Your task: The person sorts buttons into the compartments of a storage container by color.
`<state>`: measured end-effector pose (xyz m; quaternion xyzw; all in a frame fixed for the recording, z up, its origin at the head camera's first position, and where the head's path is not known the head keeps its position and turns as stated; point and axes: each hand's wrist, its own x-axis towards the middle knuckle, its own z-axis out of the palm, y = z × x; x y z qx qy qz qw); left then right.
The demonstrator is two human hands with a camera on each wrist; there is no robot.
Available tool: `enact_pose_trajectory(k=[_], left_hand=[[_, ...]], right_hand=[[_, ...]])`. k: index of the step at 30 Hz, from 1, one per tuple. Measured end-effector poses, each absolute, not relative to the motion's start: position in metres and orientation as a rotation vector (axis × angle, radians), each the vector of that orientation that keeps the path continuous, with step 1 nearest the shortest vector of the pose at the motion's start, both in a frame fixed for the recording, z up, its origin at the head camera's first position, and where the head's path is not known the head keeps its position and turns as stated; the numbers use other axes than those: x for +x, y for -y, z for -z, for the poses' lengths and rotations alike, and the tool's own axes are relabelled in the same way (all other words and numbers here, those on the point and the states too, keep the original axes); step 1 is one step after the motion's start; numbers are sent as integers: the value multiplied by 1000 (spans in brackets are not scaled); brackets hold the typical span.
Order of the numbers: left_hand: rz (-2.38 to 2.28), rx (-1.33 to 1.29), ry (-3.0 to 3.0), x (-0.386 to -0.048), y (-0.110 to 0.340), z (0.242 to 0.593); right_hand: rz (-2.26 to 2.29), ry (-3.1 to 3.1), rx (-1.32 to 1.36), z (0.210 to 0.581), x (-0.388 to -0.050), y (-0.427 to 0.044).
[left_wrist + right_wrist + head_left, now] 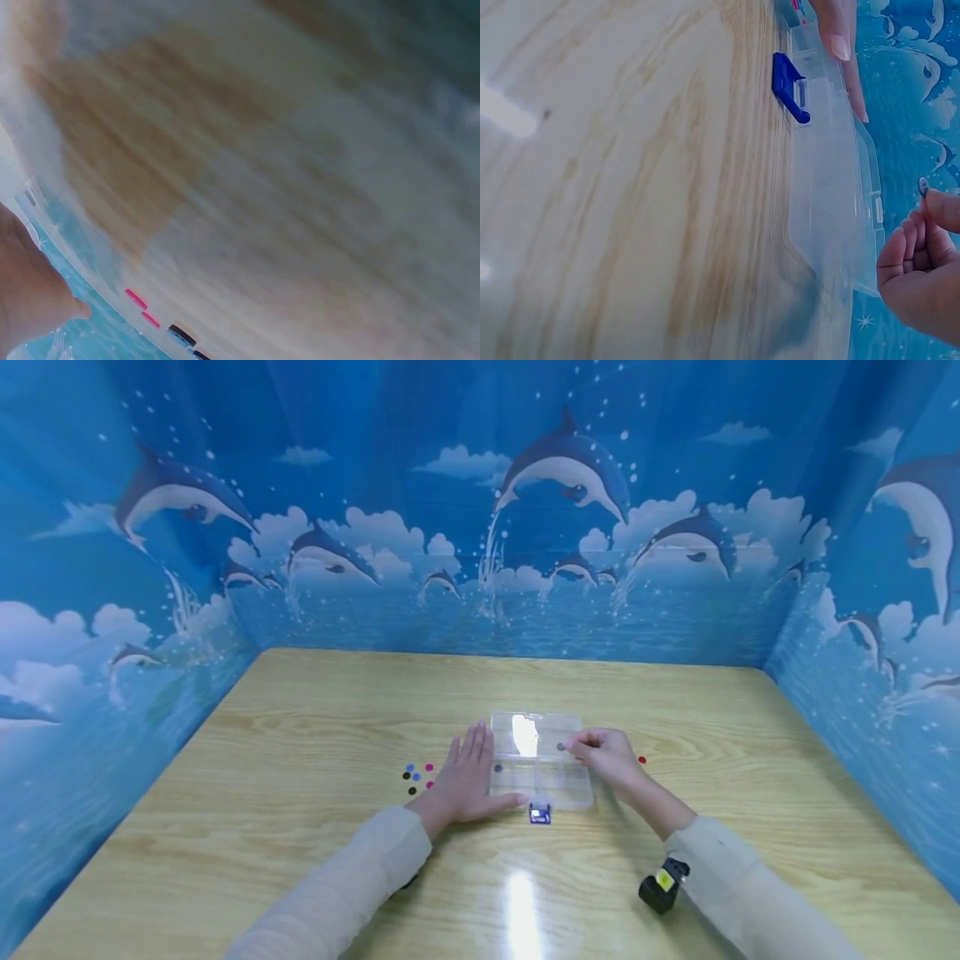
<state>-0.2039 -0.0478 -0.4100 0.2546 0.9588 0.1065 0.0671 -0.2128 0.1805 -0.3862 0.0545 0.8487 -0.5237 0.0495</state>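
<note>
A clear plastic compartment box (576,795) lies with its lid (547,724) folded back. My left hand (467,779) rests against its left side, fingers straight and thumb along the front edge. Over the right part of the box, my right hand (604,756) pinches a small grey disc (923,186) between thumb and fingertip. A second grey disc (498,768) shows in the left compartment. The blue latch (786,86) hangs from the box's front edge, folded outward.
Several small discs in blue, black and pink lie left of my left hand, among them a black disc (412,791). A red disc (642,760) lies beyond my right wrist. A dolphin-print curtain (480,527) surrounds the wooden table (337,693).
</note>
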Motion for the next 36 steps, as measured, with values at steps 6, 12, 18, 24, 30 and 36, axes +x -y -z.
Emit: enact_pose_trajectory(k=[6, 12, 18, 24, 30, 36], left_hand=[[-323, 761, -2892, -204, 48, 410], [-327, 754, -2891, -204, 47, 410], [-342, 759, -2899, -204, 47, 412], [-342, 756, -2903, -204, 47, 413], [-336, 743, -2901, -204, 47, 413], [-340, 755, -2901, -205, 47, 414]], right_hand=[[1604, -2583, 154, 386, -213, -172], [1614, -2566, 166, 388, -215, -167], [1600, -2566, 147, 390, -217, -159], [1608, -2548, 104, 390, -218, -153], [1614, -2537, 80, 388, -218, -146], [1622, -2526, 37, 390, -220, -140]])
